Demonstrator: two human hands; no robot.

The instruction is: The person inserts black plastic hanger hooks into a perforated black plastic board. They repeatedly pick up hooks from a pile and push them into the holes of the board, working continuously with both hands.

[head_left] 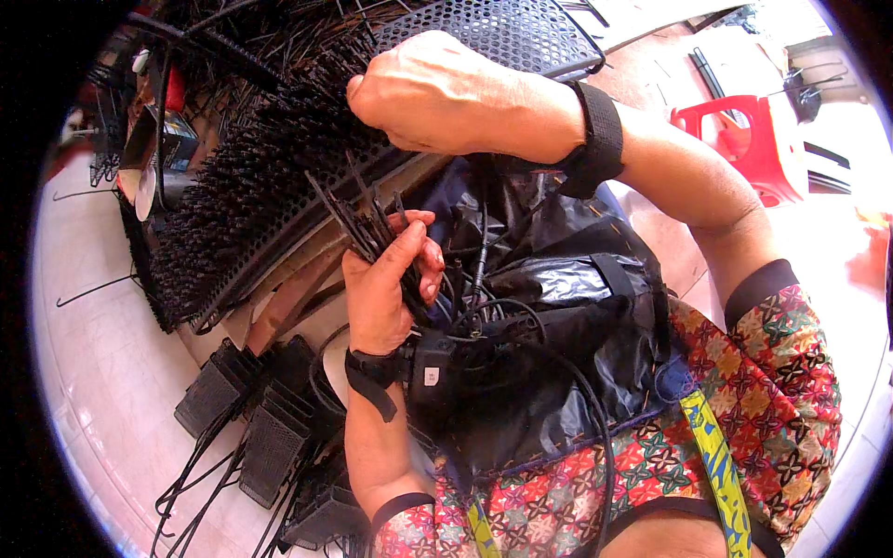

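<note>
My left hand (383, 284) is closed around a bundle of thin black strips (346, 216), whose ends stick up past the thumb. Above and to the right of it, my right hand (433, 98) is curled into a fist at the edge of a large black panel (251, 177) densely covered with upright black bristle-like pieces. The back of that hand faces up, so anything between its fingers is hidden. A black mesh-like perforated sheet (502, 37) lies just beyond the right hand. A shiny black apron (558, 325) with a cable across it covers my lap.
Black mesh pieces with long wire handles (279, 432) lie on the pale floor at lower left. A red plastic stool (767, 153) stands at the right. A dark metal frame (167, 121) and a small box (163, 139) are at upper left.
</note>
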